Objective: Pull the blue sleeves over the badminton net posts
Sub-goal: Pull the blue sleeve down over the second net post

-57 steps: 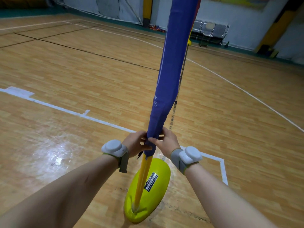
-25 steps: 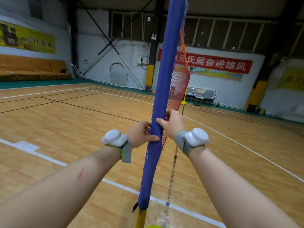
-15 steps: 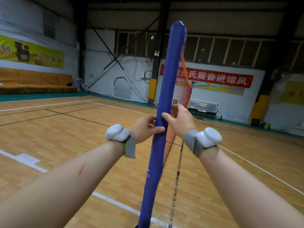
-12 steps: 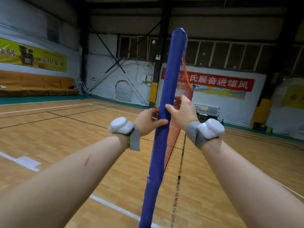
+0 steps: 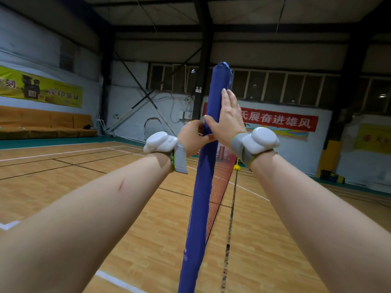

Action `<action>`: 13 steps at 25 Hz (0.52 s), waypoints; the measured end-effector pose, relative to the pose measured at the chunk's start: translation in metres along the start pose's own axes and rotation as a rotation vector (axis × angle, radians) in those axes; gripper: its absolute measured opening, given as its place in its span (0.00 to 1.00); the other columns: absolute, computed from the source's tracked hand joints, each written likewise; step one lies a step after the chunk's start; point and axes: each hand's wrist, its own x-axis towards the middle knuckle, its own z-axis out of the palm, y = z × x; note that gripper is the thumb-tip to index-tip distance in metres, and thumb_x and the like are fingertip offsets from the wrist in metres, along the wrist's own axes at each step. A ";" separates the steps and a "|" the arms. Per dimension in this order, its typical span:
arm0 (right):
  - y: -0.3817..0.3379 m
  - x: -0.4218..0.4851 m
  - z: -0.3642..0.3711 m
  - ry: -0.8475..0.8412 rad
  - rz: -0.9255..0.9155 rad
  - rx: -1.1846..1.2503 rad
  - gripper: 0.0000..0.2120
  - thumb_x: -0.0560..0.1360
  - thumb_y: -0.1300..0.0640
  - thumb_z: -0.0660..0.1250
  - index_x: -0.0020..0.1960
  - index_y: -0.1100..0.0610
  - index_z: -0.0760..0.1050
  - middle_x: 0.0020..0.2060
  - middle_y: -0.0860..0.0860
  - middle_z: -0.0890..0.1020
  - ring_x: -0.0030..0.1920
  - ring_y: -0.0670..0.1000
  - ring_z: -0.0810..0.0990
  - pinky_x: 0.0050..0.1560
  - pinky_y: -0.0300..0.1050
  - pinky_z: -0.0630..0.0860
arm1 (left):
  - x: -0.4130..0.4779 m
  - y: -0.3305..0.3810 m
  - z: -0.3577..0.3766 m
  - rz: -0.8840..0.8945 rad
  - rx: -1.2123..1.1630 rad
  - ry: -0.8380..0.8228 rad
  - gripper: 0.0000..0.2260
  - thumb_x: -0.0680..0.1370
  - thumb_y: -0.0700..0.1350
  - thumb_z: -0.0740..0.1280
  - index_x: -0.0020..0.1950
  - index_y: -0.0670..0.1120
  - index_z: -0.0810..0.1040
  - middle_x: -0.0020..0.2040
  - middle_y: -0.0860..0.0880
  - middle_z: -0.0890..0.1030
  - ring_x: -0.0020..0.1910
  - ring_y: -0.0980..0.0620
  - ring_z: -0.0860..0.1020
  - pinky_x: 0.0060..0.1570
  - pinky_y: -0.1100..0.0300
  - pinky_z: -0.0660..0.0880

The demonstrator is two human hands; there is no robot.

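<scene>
A tall blue sleeve is shown standing upright, rising from the bottom edge to a bunched top. Just below that top, the right hand is laid flat against the sleeve's right side, fingers straight and close together. The left hand is wrapped round the sleeve's left side, fabric pinched under its thumb, and an orange net is stretched away to the sleeve's right.

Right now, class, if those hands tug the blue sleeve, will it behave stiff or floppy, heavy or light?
Probably floppy: the blue sleeve bunches and creases at its top end. Likely light for its length: the left hand holds it with a mere fingertip pinch.
</scene>
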 end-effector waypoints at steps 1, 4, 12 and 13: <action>-0.001 0.004 -0.001 0.000 -0.009 -0.003 0.36 0.77 0.54 0.62 0.75 0.59 0.43 0.76 0.55 0.48 0.76 0.54 0.48 0.75 0.47 0.49 | 0.002 0.000 0.000 -0.004 0.000 0.005 0.15 0.72 0.46 0.70 0.53 0.37 0.77 0.49 0.40 0.81 0.49 0.44 0.79 0.53 0.47 0.76; -0.004 0.020 -0.005 0.023 -0.038 -0.034 0.35 0.78 0.54 0.60 0.75 0.61 0.42 0.76 0.55 0.46 0.76 0.53 0.45 0.74 0.43 0.44 | 0.002 0.000 -0.001 -0.017 -0.026 0.019 0.17 0.72 0.46 0.71 0.56 0.37 0.76 0.51 0.41 0.81 0.51 0.45 0.78 0.55 0.48 0.76; -0.008 0.062 -0.014 0.086 -0.051 -0.087 0.33 0.78 0.53 0.59 0.76 0.58 0.45 0.76 0.54 0.51 0.75 0.54 0.50 0.73 0.47 0.51 | 0.006 -0.007 -0.003 -0.016 -0.035 -0.017 0.20 0.72 0.48 0.71 0.59 0.39 0.74 0.54 0.43 0.79 0.52 0.47 0.78 0.56 0.50 0.76; -0.007 0.064 -0.014 0.088 -0.057 -0.099 0.33 0.78 0.53 0.60 0.76 0.57 0.46 0.75 0.54 0.53 0.74 0.55 0.53 0.73 0.49 0.54 | 0.006 -0.007 -0.003 -0.018 -0.033 -0.017 0.20 0.72 0.48 0.71 0.59 0.39 0.74 0.54 0.43 0.79 0.52 0.47 0.78 0.56 0.50 0.76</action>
